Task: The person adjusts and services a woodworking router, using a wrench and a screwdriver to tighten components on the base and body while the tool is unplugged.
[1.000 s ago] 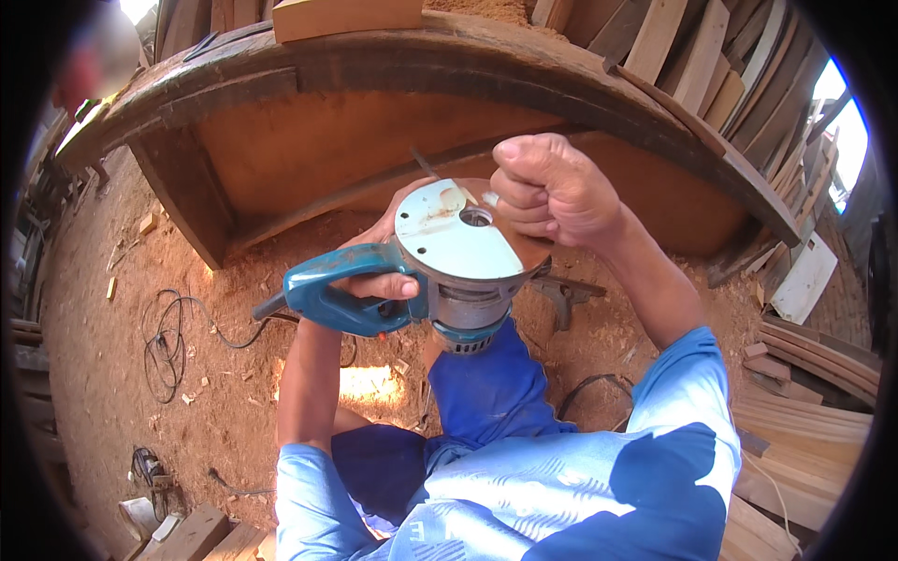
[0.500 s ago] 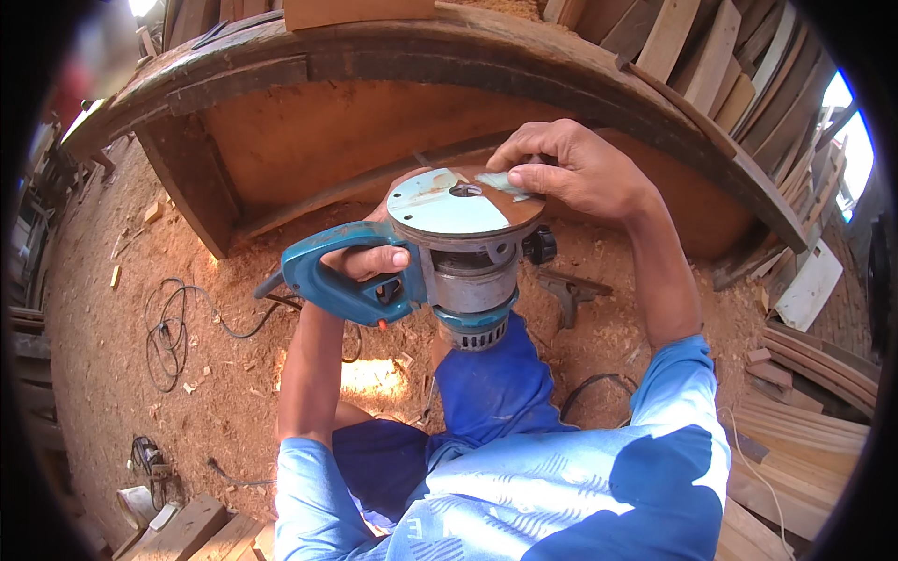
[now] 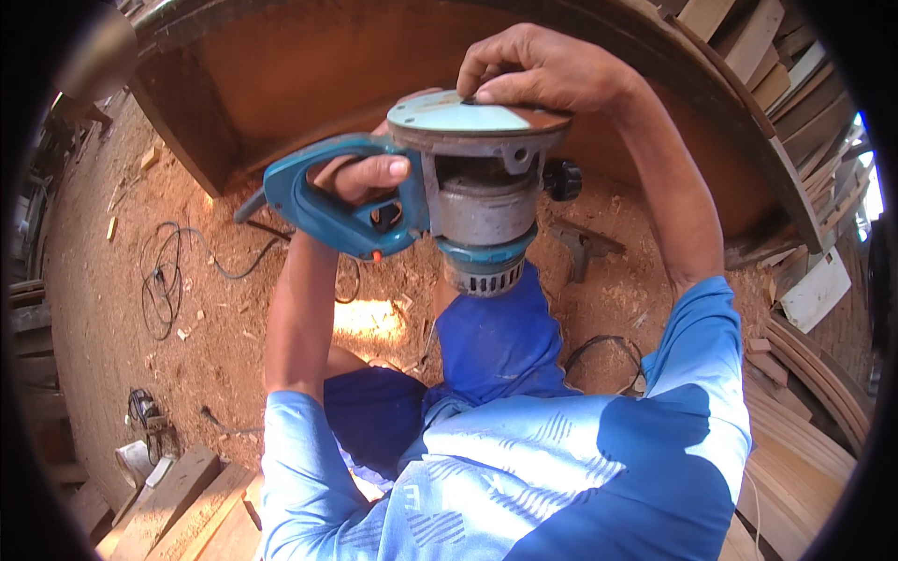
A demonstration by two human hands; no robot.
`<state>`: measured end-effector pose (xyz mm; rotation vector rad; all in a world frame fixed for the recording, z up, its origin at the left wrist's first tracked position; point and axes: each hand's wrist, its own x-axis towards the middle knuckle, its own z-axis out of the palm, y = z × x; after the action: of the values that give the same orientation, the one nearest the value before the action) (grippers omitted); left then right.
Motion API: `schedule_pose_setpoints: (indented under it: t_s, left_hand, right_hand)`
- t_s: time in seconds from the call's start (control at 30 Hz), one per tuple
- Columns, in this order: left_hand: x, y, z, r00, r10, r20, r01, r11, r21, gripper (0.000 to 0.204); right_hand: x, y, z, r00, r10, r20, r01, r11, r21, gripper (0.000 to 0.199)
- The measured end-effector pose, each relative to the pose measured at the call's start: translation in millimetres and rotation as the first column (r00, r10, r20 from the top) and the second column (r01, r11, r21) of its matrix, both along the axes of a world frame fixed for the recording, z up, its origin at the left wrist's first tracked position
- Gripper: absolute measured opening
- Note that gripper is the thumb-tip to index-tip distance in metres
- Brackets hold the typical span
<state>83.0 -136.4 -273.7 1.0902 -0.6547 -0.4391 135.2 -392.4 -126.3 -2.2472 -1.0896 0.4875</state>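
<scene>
Router (image 3: 482,208), base up, above blue-clad knee (image 3: 498,341) | left hand (image 3: 360,178) wrapped round D-handle (image 3: 323,217) | right hand (image 3: 543,75) bent over base plate (image 3: 444,140), pinch unclear | pale facing (image 3: 454,115) partly covers base; brown patch (image 3: 550,120) remains, apparently unfinished

Worn on the head, one fisheye camera looks steeply down and forward over the blue shirt (image 3: 505,481); the router (image 3: 486,206) sits close, the dusty ground (image 3: 215,318) farther below, edges bowing toward the dark rim.
</scene>
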Motion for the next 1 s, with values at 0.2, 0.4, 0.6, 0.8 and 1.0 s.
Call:
schedule_pose_setpoints:
  t_s: [0.2,0.4,0.6,0.8,1.0]
  left_hand:
    - [12.0,-1.9,-12.9,0.999,0.046,-0.019,-0.047,0.999,-0.019,0.095]
    - [8.5,-8.4,-4.3,0.994,0.075,0.075,-0.072,0.996,-0.046,0.092]
    - [3.3,-5.4,-2.1,0.992,0.093,0.089,-0.089,0.995,-0.053,0.094]
    - [-2.3,-0.5,-4.9,0.990,0.108,0.094,-0.105,0.994,-0.037,0.097]
    - [-2.2,-10.6,8.8,0.990,0.063,0.129,-0.055,0.997,-0.060,0.099]
  right_hand:
    - [8.5,4.9,-1.4,0.994,-0.056,-0.092,0.054,0.998,-0.029,0.017]
    - [1.9,4.2,6.9,0.968,-0.164,-0.189,0.153,0.986,-0.071,0.015]
    - [3.7,6.4,3.2,0.981,-0.124,-0.148,0.115,0.991,-0.065,0.015]
    - [9.3,10.3,-9.4,0.973,-0.102,-0.205,0.093,0.994,-0.050,0.015]
    - [3.9,2.2,9.9,0.988,-0.102,-0.119,0.092,0.993,-0.080,0.018]
